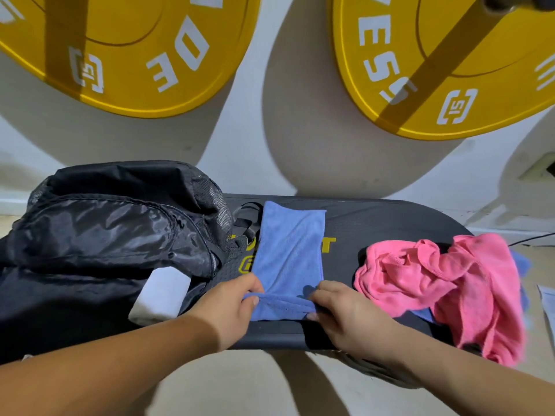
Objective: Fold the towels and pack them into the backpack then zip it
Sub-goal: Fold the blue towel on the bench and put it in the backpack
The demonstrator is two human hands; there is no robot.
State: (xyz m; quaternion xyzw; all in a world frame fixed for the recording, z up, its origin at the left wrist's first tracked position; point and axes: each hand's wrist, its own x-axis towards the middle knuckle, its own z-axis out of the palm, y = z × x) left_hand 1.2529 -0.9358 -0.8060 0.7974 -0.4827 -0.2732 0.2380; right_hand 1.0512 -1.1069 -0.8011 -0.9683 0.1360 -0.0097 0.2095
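A blue towel (289,250) lies as a long strip on the black bench pad (390,223), its near end turned up. My left hand (232,307) pinches that near end at its left corner. My right hand (342,310) pinches the right corner of the same end. A black backpack (99,235) lies on the left end of the pad, with a white folded item (162,292) sticking out of its near side. A crumpled pink towel (450,283) sits on the right of the pad, with another blue cloth (521,262) partly hidden under it.
Two yellow weight plates (135,55) (444,64) hang against the white wall behind the bench. A black cable (531,240) runs along the floor at right, and a white sheet (546,307) lies at the right edge. Pale floor shows below the bench's front edge.
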